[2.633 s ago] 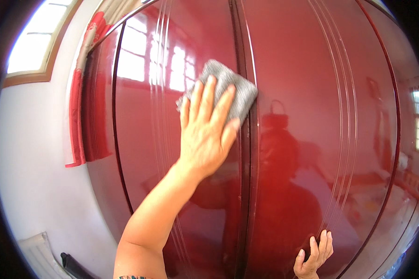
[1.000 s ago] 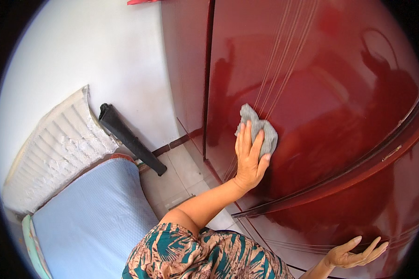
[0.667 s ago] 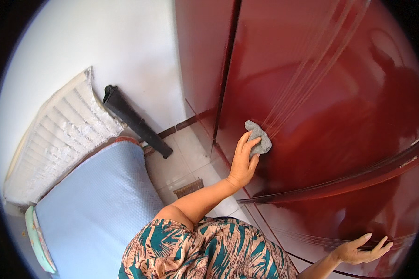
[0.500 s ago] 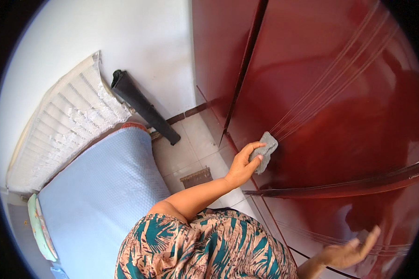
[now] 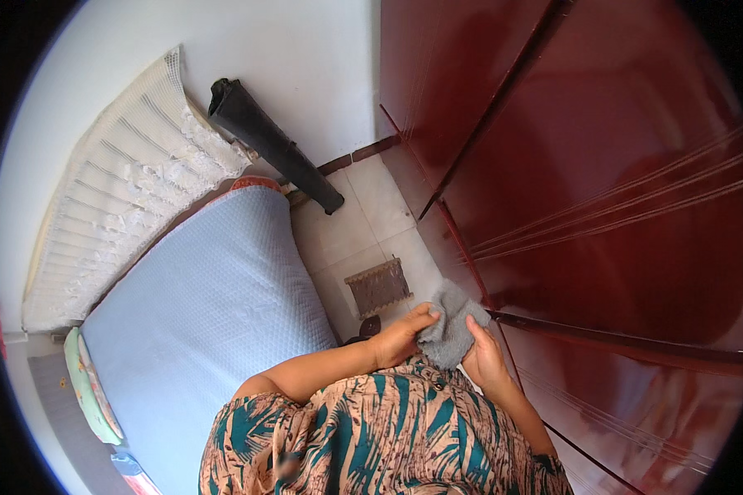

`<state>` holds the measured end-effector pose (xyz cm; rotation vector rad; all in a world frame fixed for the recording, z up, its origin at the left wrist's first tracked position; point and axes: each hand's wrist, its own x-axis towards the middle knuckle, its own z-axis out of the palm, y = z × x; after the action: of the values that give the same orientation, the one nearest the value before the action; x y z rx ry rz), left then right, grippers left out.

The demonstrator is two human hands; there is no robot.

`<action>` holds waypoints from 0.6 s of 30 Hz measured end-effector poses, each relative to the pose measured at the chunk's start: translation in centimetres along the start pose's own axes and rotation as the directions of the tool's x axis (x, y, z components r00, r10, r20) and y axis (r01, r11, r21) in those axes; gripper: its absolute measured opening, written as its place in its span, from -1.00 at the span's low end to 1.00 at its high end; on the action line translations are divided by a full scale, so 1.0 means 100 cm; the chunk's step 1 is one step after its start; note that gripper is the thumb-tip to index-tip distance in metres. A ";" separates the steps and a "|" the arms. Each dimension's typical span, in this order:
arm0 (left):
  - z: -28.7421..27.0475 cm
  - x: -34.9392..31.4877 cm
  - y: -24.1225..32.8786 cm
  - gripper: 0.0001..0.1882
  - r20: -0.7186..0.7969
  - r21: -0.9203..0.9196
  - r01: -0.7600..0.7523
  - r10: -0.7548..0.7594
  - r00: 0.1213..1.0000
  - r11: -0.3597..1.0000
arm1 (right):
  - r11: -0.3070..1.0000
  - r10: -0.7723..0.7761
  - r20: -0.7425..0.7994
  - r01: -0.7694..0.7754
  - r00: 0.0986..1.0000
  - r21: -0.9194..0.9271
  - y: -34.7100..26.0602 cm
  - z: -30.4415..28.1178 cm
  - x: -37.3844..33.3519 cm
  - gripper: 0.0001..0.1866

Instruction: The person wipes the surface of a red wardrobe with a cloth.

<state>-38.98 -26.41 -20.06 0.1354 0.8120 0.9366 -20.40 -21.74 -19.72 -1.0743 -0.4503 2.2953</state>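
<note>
A grey cloth (image 5: pixel 450 326) is held between my two hands, close in front of my body. My left hand (image 5: pixel 403 337) grips its left side, thumb and fingers closed on the edge. On the other side, my right hand (image 5: pixel 483 355) pinches the cloth with the thumb on top; its other fingers are partly hidden. Just beyond and to the right rises a glossy dark red wardrobe (image 5: pixel 627 231) with thin curved lines across its doors. The cloth appears apart from the wardrobe's surface.
To the left is a bed with a light blue quilted cover (image 5: pixel 215 272) and a white lace-draped headboard (image 5: pixel 115 198). A black roll (image 5: pixel 276 147) leans by the white wall. A small brown stool-like piece (image 5: pixel 378 286) stands on the tiled floor (image 5: pixel 371 198). A pillow (image 5: pixel 91 388) lies far left.
My left hand has drawn the cloth off the wardrobe door and back toward my body. My right hand, open and empty before, has come in and taken hold of the cloth. The view has shifted.
</note>
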 end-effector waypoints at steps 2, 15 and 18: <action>-0.045 0.007 -0.011 -0.44 -0.009 0.021 -0.057 0.057 0.998 0.998 | 0.986 -0.126 -0.076 0.117 0.989 -0.121 -0.008 0.009 0.010 -0.59; -0.324 -0.131 -0.083 -0.71 -0.859 0.307 0.213 0.174 0.482 0.927 | -0.930 -0.263 0.880 -0.137 -0.395 -0.340 -0.229 0.158 -0.061 -0.56; -0.341 -0.147 -0.109 -0.75 -0.890 0.216 0.320 0.050 0.454 0.923 | -0.845 -0.392 0.907 -0.330 -0.154 -0.422 -0.253 0.170 -0.039 -0.44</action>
<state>-59.45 -52.07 -40.57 -0.1414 1.9787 0.6383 -22.90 -5.31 6.07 -0.7844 -1.9387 -1.0115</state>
